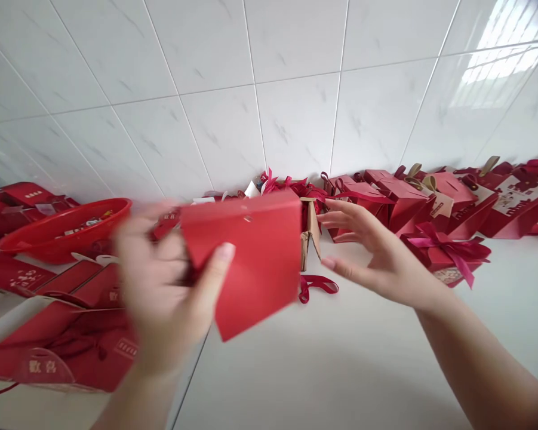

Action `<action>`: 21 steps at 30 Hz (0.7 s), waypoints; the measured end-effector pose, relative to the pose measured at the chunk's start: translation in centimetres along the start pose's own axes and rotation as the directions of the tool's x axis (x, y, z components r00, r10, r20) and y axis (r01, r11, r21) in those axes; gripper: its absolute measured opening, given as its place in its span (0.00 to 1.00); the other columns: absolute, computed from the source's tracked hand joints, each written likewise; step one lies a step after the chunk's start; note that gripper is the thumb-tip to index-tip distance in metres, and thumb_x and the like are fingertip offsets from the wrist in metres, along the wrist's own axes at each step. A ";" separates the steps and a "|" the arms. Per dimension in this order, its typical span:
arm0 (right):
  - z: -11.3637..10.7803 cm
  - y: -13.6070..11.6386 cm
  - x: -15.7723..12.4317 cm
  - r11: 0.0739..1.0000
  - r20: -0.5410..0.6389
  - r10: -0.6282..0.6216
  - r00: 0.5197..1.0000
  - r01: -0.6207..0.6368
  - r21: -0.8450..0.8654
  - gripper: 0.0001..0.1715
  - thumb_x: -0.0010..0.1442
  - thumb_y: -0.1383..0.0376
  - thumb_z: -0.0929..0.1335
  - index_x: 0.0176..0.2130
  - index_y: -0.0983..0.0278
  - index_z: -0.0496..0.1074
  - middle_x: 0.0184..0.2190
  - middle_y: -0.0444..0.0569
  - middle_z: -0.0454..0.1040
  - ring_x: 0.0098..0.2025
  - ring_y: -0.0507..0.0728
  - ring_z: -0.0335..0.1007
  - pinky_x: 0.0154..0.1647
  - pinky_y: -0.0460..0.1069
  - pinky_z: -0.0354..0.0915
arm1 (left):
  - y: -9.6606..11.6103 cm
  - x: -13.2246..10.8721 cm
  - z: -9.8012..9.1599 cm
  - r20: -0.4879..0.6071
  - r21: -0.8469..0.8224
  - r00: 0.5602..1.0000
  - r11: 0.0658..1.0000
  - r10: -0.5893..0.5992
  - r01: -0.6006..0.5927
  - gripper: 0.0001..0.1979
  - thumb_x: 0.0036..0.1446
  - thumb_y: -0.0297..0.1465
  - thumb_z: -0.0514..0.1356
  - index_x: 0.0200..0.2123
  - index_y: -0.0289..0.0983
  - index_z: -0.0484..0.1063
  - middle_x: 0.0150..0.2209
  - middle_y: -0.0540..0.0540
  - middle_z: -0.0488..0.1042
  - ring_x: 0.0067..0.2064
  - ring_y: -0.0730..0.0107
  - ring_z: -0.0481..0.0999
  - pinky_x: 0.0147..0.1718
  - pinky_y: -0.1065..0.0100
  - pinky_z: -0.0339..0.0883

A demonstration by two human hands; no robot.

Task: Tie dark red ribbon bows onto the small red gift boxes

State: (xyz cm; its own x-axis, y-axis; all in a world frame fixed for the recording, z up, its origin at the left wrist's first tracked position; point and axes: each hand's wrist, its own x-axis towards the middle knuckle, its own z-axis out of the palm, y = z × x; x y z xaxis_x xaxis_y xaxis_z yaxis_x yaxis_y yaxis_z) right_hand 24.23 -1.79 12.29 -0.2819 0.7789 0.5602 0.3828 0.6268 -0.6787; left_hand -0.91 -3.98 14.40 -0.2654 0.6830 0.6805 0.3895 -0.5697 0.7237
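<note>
My left hand point(170, 286), smeared by motion, grips a plain red gift box point(260, 257), its thumb across the near face and its fingers behind. The box is tilted, held above the white tabletop. To the right of it my right hand point(376, 251) is open, fingers apart and pointing left, with nothing in it. Behind the gap between hand and box stands a brown cardboard box point(312, 233) with its flap showing. A loop of dark red ribbon point(317, 286) lies on the table just below.
A row of red gift boxes point(398, 203) with ribbons runs along the tiled wall at the right. One box with a magenta bow point(450, 251) sits in front. Left are a red plastic basin point(49, 239) with small packets and several flat red bags point(71, 346).
</note>
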 end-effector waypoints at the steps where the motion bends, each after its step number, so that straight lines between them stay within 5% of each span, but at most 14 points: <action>1: 0.6 -0.2 0.0 0.996 0.035 -0.021 0.999 0.018 0.087 0.46 0.56 0.57 0.72 0.66 0.51 0.48 0.60 0.51 0.63 0.63 0.62 0.59 0.59 0.57 0.65 | -0.9 -0.8 0.9 0.083 -0.068 0.996 0.998 -0.009 0.015 0.31 0.47 0.33 0.67 0.54 0.44 0.60 0.44 0.45 0.74 0.45 0.61 0.77 0.48 0.59 0.72; 4: 2.4 0.5 0.2 0.966 0.146 0.012 0.989 -0.049 0.254 0.52 0.56 0.60 0.72 0.68 0.49 0.40 0.55 0.52 0.67 0.61 0.61 0.60 0.57 0.57 0.67 | -4.5 -3.0 3.3 0.343 -0.197 0.921 0.944 -0.186 0.264 0.25 0.54 0.34 0.64 0.52 0.45 0.57 0.45 0.44 0.77 0.46 0.63 0.78 0.43 0.64 0.74; 7: 3.6 2.6 0.6 0.925 0.180 0.121 0.976 -0.176 0.336 0.51 0.58 0.63 0.70 0.68 0.50 0.38 0.45 0.50 0.72 0.49 0.58 0.71 0.48 0.57 0.72 | -7.6 -4.1 4.5 0.360 -0.244 0.905 0.914 -0.226 0.325 0.30 0.55 0.34 0.63 0.56 0.46 0.51 0.45 0.44 0.77 0.46 0.66 0.77 0.45 0.65 0.72; 11: 4.4 4.8 1.1 0.892 0.129 0.214 0.968 -0.247 0.378 0.52 0.53 0.61 0.73 0.66 0.48 0.44 0.50 0.50 0.67 0.38 0.54 0.73 0.41 0.56 0.75 | -9.0 -4.5 4.6 0.346 -0.275 0.913 0.907 -0.216 0.319 0.35 0.55 0.34 0.63 0.60 0.47 0.45 0.44 0.44 0.76 0.46 0.67 0.77 0.46 0.64 0.72; 16: 4.9 4.8 1.0 0.926 0.116 0.186 0.976 -0.214 0.312 0.39 0.55 0.61 0.72 0.61 0.50 0.57 0.51 0.49 0.65 0.35 0.52 0.72 0.37 0.53 0.75 | -8.8 -4.5 4.2 0.357 -0.293 0.906 0.893 -0.228 0.341 0.39 0.55 0.33 0.63 0.63 0.48 0.43 0.48 0.43 0.74 0.46 0.67 0.76 0.46 0.65 0.72; 21: 5.6 4.9 1.0 0.975 0.072 0.069 0.995 -0.083 0.205 0.14 0.58 0.61 0.70 0.45 0.58 0.74 0.48 0.50 0.69 0.44 0.56 0.71 0.44 0.53 0.72 | -9.3 -4.3 3.8 0.378 -0.197 0.886 0.911 -0.270 0.362 0.19 0.53 0.35 0.64 0.47 0.41 0.64 0.43 0.44 0.74 0.42 0.67 0.76 0.41 0.69 0.71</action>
State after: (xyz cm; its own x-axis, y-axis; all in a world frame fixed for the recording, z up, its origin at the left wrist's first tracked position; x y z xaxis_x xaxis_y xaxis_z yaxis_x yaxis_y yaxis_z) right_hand 20.89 2.15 6.84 -0.3171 0.8201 0.4763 0.2167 0.5516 -0.8055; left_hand -0.03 0.14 4.33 -0.0069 0.9314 0.3640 0.0848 -0.3622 0.9282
